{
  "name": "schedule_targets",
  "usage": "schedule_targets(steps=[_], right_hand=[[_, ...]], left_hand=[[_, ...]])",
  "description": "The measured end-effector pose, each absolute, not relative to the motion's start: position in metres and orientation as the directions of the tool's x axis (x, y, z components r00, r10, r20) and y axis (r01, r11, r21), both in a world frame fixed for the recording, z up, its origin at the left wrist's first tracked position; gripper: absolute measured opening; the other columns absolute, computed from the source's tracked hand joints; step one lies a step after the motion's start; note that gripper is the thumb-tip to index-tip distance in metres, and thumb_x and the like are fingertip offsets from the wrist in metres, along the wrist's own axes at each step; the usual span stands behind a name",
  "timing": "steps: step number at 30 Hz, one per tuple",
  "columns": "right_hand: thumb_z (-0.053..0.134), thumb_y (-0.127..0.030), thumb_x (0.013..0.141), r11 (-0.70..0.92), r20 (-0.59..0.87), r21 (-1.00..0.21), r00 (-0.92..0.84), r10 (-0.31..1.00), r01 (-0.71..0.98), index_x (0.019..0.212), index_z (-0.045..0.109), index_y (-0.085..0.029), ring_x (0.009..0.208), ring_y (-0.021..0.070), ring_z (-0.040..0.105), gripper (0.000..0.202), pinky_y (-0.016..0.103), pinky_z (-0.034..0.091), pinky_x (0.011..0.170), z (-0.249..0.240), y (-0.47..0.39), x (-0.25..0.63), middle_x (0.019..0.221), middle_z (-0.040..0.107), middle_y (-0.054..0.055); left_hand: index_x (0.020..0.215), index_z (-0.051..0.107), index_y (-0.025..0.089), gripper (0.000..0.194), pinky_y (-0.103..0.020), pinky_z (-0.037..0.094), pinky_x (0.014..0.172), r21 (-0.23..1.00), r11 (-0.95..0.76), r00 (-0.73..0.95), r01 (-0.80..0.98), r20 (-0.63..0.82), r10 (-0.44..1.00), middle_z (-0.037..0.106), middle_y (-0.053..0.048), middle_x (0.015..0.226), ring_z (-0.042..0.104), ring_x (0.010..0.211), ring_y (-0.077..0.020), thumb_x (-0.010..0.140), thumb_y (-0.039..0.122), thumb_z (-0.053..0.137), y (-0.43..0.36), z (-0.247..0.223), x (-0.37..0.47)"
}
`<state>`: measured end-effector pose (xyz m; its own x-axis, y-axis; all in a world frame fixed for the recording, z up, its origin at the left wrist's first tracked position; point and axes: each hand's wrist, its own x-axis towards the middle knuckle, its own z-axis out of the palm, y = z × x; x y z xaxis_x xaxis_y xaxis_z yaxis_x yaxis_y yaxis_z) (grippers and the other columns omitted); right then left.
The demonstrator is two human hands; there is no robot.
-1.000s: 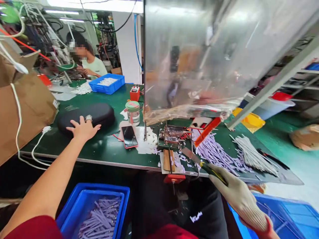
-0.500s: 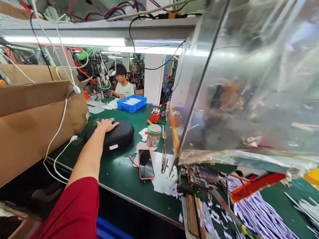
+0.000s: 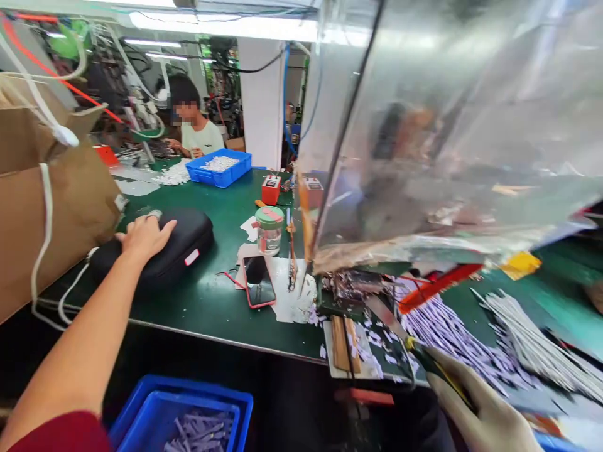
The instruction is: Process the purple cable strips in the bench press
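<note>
My left hand (image 3: 145, 237) lies spread on top of a black zip case (image 3: 183, 238) at the left of the green bench, a ring on one finger. At the lower right my right hand (image 3: 485, 402), pale and somewhat blurred, has thumb and fingers around the yellow-and-black handle of a flat-bladed tool (image 3: 389, 317); its exact kind is unclear. That metal blade points up-left toward a small machine (image 3: 353, 285) under the clear plastic sheet. Just beyond the hand lie a bundle of purple strips (image 3: 443, 333) and a bundle of white strips (image 3: 532, 339).
A phone (image 3: 260, 282) and a green-lidded jar (image 3: 270, 231) stand mid-bench. The plastic sheet (image 3: 424, 163) hangs at right. A cardboard box (image 3: 70, 207) stands left, nested blue bins (image 3: 245, 408) below the bench edge. A co-worker (image 3: 200, 135) sits behind a blue tray (image 3: 242, 164).
The view has turned right and down. My right hand has come into view at the tool's handle. My left hand stays on the black case; the blue bins now show below.
</note>
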<state>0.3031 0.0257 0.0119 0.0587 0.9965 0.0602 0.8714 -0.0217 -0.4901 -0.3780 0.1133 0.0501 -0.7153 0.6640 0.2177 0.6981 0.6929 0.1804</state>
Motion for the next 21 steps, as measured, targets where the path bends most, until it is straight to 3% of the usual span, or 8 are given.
schedule_targets(steps=[4, 6, 7, 10, 12, 14, 21], right_hand=[[0.050, -0.050, 0.088, 0.092, 0.063, -0.378, -0.073, 0.995, 0.921, 0.121, 0.067, -0.030, 0.097, 0.0274, 0.073, 0.043, 0.038, 0.059, 0.082, 0.042, 0.016, 0.298, 0.111, 0.075, 0.002], [0.050, -0.046, 0.090, 0.153, 0.084, -0.308, -0.133, 0.988, 0.939, 0.123, 0.066, -0.029, 0.095, 0.0256, 0.072, 0.041, 0.036, 0.057, 0.082, 0.053, 0.013, 0.300, 0.111, 0.074, 0.002], [0.050, -0.046, 0.091, 0.175, 0.108, -0.279, -0.150, 0.983, 0.944, 0.125, 0.065, -0.029, 0.096, 0.0250, 0.072, 0.041, 0.036, 0.056, 0.082, 0.057, 0.012, 0.301, 0.112, 0.074, 0.003], [0.049, -0.045, 0.093, 0.224, 0.170, -0.190, -0.193, 0.966, 0.956, 0.128, 0.064, -0.028, 0.095, 0.0240, 0.072, 0.041, 0.033, 0.055, 0.079, 0.070, 0.014, 0.298, 0.114, 0.073, 0.004], [0.047, -0.046, 0.094, 0.242, 0.163, -0.113, -0.222, 0.961, 0.964, 0.128, 0.064, -0.028, 0.091, 0.0242, 0.072, 0.041, 0.032, 0.054, 0.072, 0.078, 0.018, 0.293, 0.111, 0.074, 0.005], [0.045, -0.047, 0.096, 0.245, 0.138, -0.041, -0.237, 0.962, 0.969, 0.129, 0.063, -0.029, 0.087, 0.0246, 0.073, 0.043, 0.031, 0.052, 0.067, 0.085, 0.023, 0.287, 0.107, 0.075, 0.006], [0.046, -0.050, 0.094, 0.264, 0.072, 0.017, -0.264, 0.962, 0.964, 0.126, 0.067, -0.029, 0.079, 0.0242, 0.073, 0.043, 0.029, 0.049, 0.064, 0.098, 0.028, 0.275, 0.095, 0.076, 0.007]], left_hand=[[0.147, 0.036, 0.033, 0.068, -0.069, 0.024, 0.107, 0.046, 0.503, -0.486, 0.863, 0.346, 0.802, 0.039, -0.013, 0.157, 0.030, 0.143, -0.0375, 0.089, 0.066, 0.021, 0.055, 0.015, -0.329], [0.148, 0.032, 0.041, 0.062, -0.066, 0.025, 0.109, 0.154, 0.463, -0.478, 0.873, 0.464, 0.746, 0.038, -0.008, 0.158, 0.028, 0.146, -0.0345, 0.090, 0.060, 0.026, 0.027, -0.007, -0.295], [0.147, 0.034, 0.042, 0.060, -0.062, 0.029, 0.110, 0.216, 0.396, -0.450, 0.892, 0.491, 0.746, 0.043, -0.006, 0.155, 0.034, 0.143, -0.0334, 0.089, 0.056, 0.031, 0.015, -0.019, -0.274], [0.131, 0.060, 0.034, 0.047, -0.054, 0.041, 0.106, 0.361, 0.121, -0.312, 0.925, 0.536, 0.785, 0.068, -0.012, 0.123, 0.057, 0.123, -0.0351, 0.087, 0.042, 0.046, -0.008, -0.051, -0.203], [0.116, 0.068, 0.030, 0.034, -0.052, 0.046, 0.101, 0.432, -0.008, -0.257, 0.902, 0.550, 0.795, 0.072, -0.014, 0.107, 0.063, 0.110, -0.0352, 0.087, 0.036, 0.050, -0.015, -0.069, -0.157], [0.111, 0.068, 0.029, 0.029, -0.051, 0.048, 0.099, 0.472, -0.094, -0.222, 0.877, 0.570, 0.791, 0.072, -0.013, 0.105, 0.064, 0.106, -0.0331, 0.089, 0.032, 0.050, -0.017, -0.084, -0.120], [0.121, 0.062, 0.022, 0.033, -0.050, 0.041, 0.101, 0.489, -0.036, -0.317, 0.871, 0.618, 0.720, 0.068, -0.016, 0.115, 0.059, 0.115, -0.0325, 0.092, 0.026, 0.046, -0.014, -0.115, -0.075]])
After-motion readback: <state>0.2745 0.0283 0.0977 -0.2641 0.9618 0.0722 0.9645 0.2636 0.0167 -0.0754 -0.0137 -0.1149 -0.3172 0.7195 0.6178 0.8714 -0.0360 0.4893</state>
